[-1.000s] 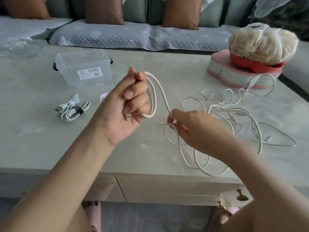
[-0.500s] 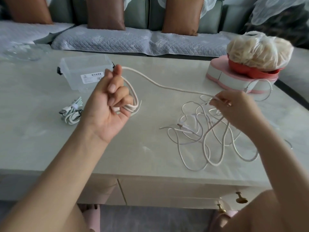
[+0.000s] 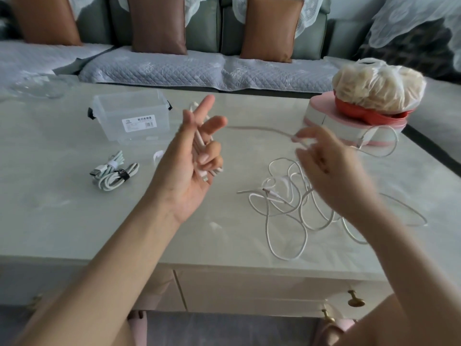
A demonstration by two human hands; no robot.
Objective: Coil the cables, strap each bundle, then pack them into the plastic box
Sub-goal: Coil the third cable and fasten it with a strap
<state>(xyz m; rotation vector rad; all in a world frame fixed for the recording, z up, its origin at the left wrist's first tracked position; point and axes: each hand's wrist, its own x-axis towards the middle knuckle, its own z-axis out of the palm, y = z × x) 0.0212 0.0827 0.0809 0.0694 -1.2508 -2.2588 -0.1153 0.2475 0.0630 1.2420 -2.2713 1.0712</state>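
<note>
Left hand now half open, lower fingers curled round white cable loops; right hand swung back, blurred, grip unclear: next turn

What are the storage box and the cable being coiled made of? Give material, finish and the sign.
Box: clear glossy hard plastic, it seems; its inside shows through the walls. Cable: pale, matte, flexible jacket, likely rubbery plastic or braid; blur leaves it open.

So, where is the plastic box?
In the head view, the plastic box stands far left on the table, behind the strapped bundles, left of the left hand.
</note>
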